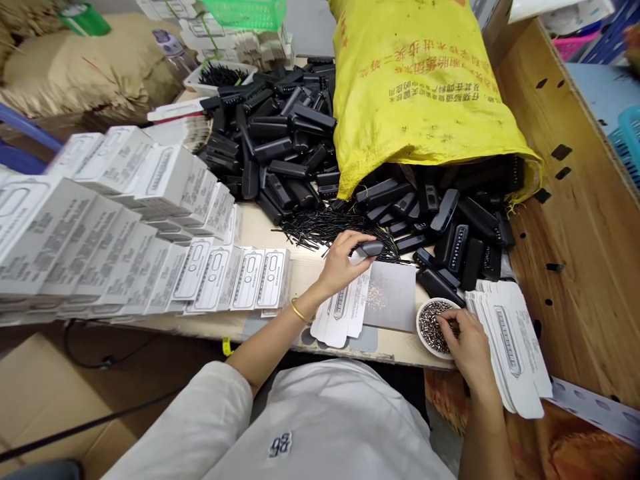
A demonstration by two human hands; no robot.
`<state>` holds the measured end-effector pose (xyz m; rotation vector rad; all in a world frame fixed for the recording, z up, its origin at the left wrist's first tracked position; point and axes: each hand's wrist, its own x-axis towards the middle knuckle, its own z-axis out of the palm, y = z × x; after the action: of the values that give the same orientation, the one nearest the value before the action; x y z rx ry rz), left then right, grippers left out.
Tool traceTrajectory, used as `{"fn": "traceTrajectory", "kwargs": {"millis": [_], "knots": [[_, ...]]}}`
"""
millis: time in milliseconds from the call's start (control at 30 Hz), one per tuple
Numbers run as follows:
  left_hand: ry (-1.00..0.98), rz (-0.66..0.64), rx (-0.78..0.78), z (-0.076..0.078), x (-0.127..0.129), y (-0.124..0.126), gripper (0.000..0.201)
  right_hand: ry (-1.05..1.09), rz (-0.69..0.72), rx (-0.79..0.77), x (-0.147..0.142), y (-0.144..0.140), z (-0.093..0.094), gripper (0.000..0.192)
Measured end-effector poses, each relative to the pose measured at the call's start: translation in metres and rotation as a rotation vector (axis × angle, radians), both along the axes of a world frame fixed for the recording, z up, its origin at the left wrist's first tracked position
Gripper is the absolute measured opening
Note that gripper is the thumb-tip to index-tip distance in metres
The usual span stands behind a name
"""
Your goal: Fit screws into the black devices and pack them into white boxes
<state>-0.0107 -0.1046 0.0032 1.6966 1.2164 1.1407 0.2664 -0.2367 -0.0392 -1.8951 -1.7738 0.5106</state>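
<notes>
left hand is closed around a small dark grey plastic case, held just above a flat white printed card sleeve on the pale table, beside a heap of thin black pins. right hand dips curled fingertips into a small white round bowl of tiny metal screws; whether it holds any, i cannot tell. yellow woven sack spills more black cases behind.

A pale table carried rows of white boxes on the left, a heap of black cases beside a yellow sack, thin black pins, flat cards, and a small bowl near the front edge.
</notes>
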Motion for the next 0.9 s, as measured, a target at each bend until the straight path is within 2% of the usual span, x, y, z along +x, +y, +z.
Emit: {"fn": "traceTrajectory", "kwargs": {"millis": [133, 233, 400, 600, 733, 900], "knots": [[-0.788, 0.089, -0.528, -0.001, 0.008, -0.026, 0.037, 0.129, -0.119, -0.048, 0.000, -0.004, 0.002, 0.028], [-1.061, 0.149, -0.786, -0.001, 0.013, -0.039, 0.038, 0.205, -0.165, -0.013, -0.002, -0.005, 0.004, 0.027], [-1.183, 0.237, -0.886, -0.002, 0.019, -0.046, 0.029, 0.403, -0.176, 0.038, -0.016, -0.004, 0.007, 0.021], [-1.265, 0.294, -0.949, -0.005, 0.029, -0.052, 0.019, 0.729, -0.207, 0.130, -0.064, 0.011, 0.011, 0.016], [-1.291, 0.333, -0.981, -0.006, 0.031, -0.054, 0.012, 0.690, -0.157, 0.183, -0.088, 0.018, 0.014, 0.010], [-1.314, 0.355, -0.979, -0.006, 0.031, -0.054, 0.011, 0.656, -0.138, 0.175, -0.100, 0.018, 0.013, 0.013]]}}
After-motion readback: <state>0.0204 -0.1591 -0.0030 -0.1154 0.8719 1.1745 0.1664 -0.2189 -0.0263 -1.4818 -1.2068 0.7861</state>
